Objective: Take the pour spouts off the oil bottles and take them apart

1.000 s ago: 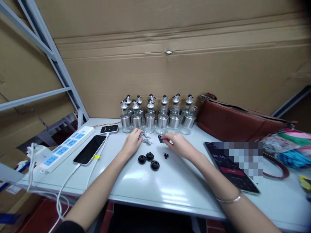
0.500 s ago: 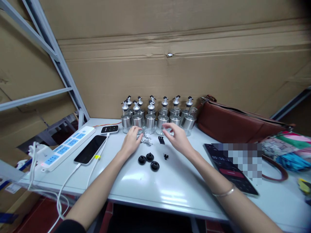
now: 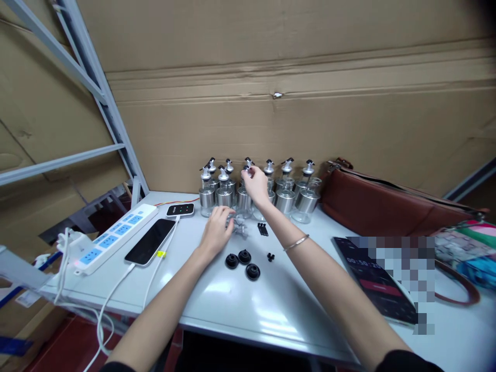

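Observation:
Two rows of glass bottles with silver metal bands stand along the back; several carry silver pourer tops with black flaps, while front-right ones such as this bottle [image 3: 308, 204] have bare necks. My right hand [image 3: 257, 185] reaches to the front row, its fingers closed around the pourer [image 3: 247, 169] on one bottle. My left hand [image 3: 217, 231] rests on the table, fingers curved and thumb apart, beside a small blurred pile of silver pourer spouts [image 3: 240, 228]. Nearer me lie three round black stoppers [image 3: 252, 271], small black caps [image 3: 270, 256] and thin black flaps [image 3: 262, 229].
On the left are a white power strip [image 3: 116, 235], a phone [image 3: 150, 242] with a white cable and a small device [image 3: 180, 210]. A brown bag [image 3: 387, 206] and a tablet [image 3: 372, 274] showing a timer occupy the right. A cardboard wall [image 3: 290, 124] closes the back.
My right hand has moved forward and left, from above the table to a bottle's pourer, and closed on it. My left hand stays by the silver spouts. The view has shifted slightly.

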Demonstrator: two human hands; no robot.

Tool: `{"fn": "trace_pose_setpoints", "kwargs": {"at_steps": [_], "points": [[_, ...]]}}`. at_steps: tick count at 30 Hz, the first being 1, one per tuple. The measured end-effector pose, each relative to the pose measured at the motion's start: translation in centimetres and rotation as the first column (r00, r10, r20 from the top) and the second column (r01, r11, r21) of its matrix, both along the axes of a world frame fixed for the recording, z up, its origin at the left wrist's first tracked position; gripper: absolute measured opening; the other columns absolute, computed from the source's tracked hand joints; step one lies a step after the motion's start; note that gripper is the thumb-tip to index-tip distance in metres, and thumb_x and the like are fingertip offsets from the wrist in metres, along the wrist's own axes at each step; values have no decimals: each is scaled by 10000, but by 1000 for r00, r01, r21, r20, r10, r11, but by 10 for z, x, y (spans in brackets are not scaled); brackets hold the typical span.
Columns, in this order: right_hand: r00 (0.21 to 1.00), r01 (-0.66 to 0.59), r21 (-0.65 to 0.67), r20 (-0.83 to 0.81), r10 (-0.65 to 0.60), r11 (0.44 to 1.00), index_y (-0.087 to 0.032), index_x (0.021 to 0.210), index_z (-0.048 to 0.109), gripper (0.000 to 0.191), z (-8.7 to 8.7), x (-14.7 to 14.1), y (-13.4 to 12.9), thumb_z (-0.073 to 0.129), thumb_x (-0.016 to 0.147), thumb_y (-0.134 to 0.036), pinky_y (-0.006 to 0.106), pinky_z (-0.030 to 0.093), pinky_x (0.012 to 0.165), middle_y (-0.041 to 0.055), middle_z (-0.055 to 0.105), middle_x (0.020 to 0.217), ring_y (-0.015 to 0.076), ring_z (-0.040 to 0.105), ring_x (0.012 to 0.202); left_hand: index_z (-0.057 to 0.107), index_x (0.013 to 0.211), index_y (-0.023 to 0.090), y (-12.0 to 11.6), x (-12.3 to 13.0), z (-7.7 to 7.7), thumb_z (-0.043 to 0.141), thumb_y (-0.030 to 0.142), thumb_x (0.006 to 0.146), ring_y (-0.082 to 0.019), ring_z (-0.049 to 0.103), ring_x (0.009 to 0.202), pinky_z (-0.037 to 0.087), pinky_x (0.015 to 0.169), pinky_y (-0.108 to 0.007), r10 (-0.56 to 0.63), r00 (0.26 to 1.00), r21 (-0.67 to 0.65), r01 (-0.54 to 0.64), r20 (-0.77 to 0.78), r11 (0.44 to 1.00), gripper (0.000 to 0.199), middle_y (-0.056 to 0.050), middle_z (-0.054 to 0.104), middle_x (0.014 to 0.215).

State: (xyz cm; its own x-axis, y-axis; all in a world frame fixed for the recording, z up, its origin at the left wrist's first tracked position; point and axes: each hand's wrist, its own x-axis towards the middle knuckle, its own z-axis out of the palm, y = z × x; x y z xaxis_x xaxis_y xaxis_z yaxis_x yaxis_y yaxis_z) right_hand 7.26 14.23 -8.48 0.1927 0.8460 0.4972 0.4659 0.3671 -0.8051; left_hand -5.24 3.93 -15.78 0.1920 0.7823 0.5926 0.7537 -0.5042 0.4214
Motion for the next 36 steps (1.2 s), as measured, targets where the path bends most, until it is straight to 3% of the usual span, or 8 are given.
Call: {"fn": "trace_pose_setpoints", "kwargs": {"at_steps": [6,14,18,25,28,31,34,36], "points": [[998,-33,-33,-50,32,999,-129,851,594,228,0,2,0,460,858,-313,297,431,793,128,681,913,202,615,865,481,1119,161,-6,6,3,454,106,825,-229,435,1124,378,1002,-411,29,995,72,-36,98,997,300,-102,514,1136],[868,-112,381,-413,278,918,-220,883,445,144,47,16,-55,521,838,-333,243,435,701,-19,560,710,107,566,674,340,1265,174,-5,49,43,634,230,728,-260,402,1248,332,1050,-435,42,944,205,-115,328,972,615,-140,457,1286],[767,-321,382,-432,475,866,-230,733,392,235,69,21,-97,564,821,-366,214,385,476,-86,426,484,81,452,418,436,1129,199,-9,73,50,715,308,646,-236,592,937,479,780,-345,14,908,-22,-6,418,1000,569,-68,620,1015],[745,-510,265,-339,575,818,-212,561,338,449,85,36,-125,545,825,-511,195,300,359,-82,338,400,53,367,330,495,950,186,-36,78,50,711,257,564,-131,514,648,400,590,-237,-117,802,-102,217,586,971,448,12,581,767],[759,-522,198,-336,558,830,-212,554,311,488,89,44,-128,562,804,-548,195,289,349,-74,363,403,49,373,328,527,792,153,-37,71,57,727,281,536,-134,517,626,398,581,-245,-370,659,-239,645,655,726,349,-12,579,713],[704,-605,149,-358,613,782,-213,554,296,505,93,49,-134,561,798,-567,205,291,348,-69,374,418,52,375,328,546,797,139,-37,66,55,744,342,509,-167,564,649,432,623,-281,-439,317,-263,948,840,181,404,-49,605,701],[615,-722,105,-353,705,683,-217,555,288,508,96,50,-141,534,809,-583,216,309,362,-74,344,430,54,362,331,534,854,162,-36,66,44,749,383,432,-184,580,599,453,615,-311,-255,28,-103,953,966,-286,523,-33,594,637],[566,-775,89,-342,750,626,-221,557,287,504,97,49,-143,506,824,-588,219,317,371,-79,310,435,57,342,337,528,834,173,-36,67,37,745,374,396,-186,575,565,449,586,-310,-185,-39,-43,907,982,-420,528,-26,582,601]]}}
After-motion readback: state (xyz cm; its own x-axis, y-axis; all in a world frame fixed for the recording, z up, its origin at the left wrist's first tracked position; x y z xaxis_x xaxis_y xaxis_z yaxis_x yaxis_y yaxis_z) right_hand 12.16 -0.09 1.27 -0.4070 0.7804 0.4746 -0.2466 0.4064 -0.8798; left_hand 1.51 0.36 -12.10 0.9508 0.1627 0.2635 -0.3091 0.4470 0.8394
